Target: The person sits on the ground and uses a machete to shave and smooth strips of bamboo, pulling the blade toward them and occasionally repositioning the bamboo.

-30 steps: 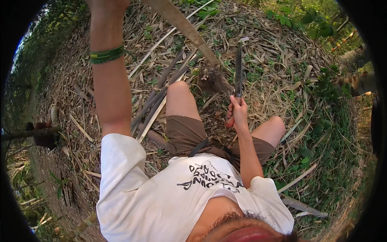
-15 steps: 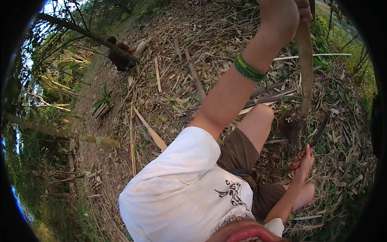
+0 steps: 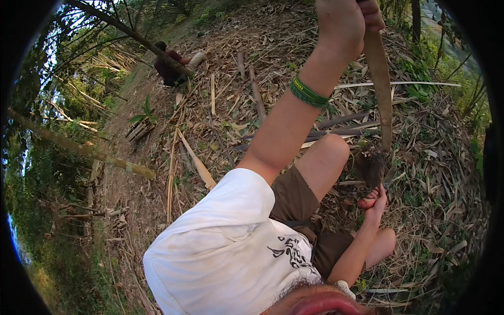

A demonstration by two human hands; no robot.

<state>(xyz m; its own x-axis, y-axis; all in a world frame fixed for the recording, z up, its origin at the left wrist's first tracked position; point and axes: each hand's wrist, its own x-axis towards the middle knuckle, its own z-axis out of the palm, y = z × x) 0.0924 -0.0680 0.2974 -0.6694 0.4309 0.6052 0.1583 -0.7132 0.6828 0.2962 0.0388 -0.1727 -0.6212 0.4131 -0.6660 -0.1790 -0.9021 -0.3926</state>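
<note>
My left hand (image 3: 373, 16), at the top right with a green band on the wrist, is closed around the upper end of a long flat brown strip (image 3: 379, 79). The strip looks like wood or bamboo and hangs down, tapering toward its lower end. Below it, my right hand (image 3: 377, 198) grips a knife by its reddish-brown handle (image 3: 366, 203). The blade is smeared by motion near the strip's lower tip, so I cannot tell whether it touches.
My bent knee (image 3: 336, 152) is left of the strip. Dry leaves cover the ground, with split bamboo pieces (image 3: 197, 163) and dark poles (image 3: 341, 121) among them. A person (image 3: 170, 65) crouches at the far left behind a leaning trunk (image 3: 126, 32).
My right hand has swung the knife from pointing up and right toward the strip's lower end. The whole scene has shifted slightly, and my left hand still holds the strip.
</note>
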